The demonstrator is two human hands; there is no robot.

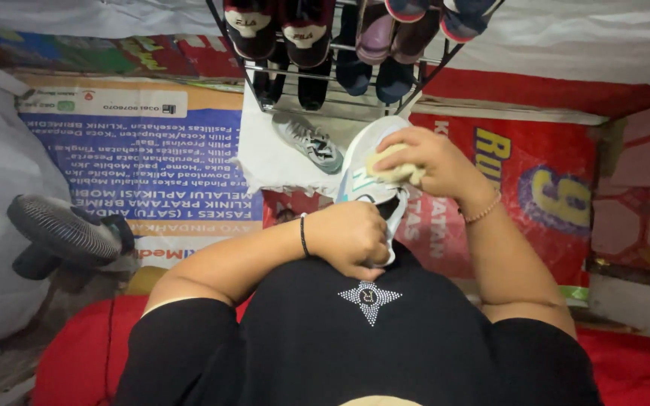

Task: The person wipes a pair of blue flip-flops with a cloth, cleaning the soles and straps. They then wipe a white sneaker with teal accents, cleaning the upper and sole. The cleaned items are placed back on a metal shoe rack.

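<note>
Left hand: I see the left hand (pixel 349 237) curled tight around the heel end of a white sneaker (pixel 368 162), held against the black shirt (pixel 355 338) at chest height. A thin dark band sits on that wrist.
Right hand: the right hand (pixel 434 159) is closed over a pale yellow cloth (pixel 393 169), pressing it onto the side of the sneaker near its upper end. A beaded bracelet (pixel 484 210) circles the wrist.
Hands, relation: apart, one at each end of the same shoe, both clamped.
Sneaker: held in the air between the hands, carried by no surface; it points away from the body, sole edge turned toward the camera. White with teal and dark markings on the side.
Behind the sneaker: a grey sneaker (pixel 308 141) lies on a white sheet (pixel 272 162), near the held shoe but not touching it.
Rack: a dark wire shoe rack (pixel 340 71) stands at the far side, with dark red, purple and navy shoes resting on its bars.
Floor cover: printed banners, blue and white on the left (pixel 144 150), red on the right (pixel 543 180).
Left edge: a black fan (pixel 65 233) lies tipped beside a pale plastic sheet.
Near side: red cloth (pixel 77 353) lies under the person.
</note>
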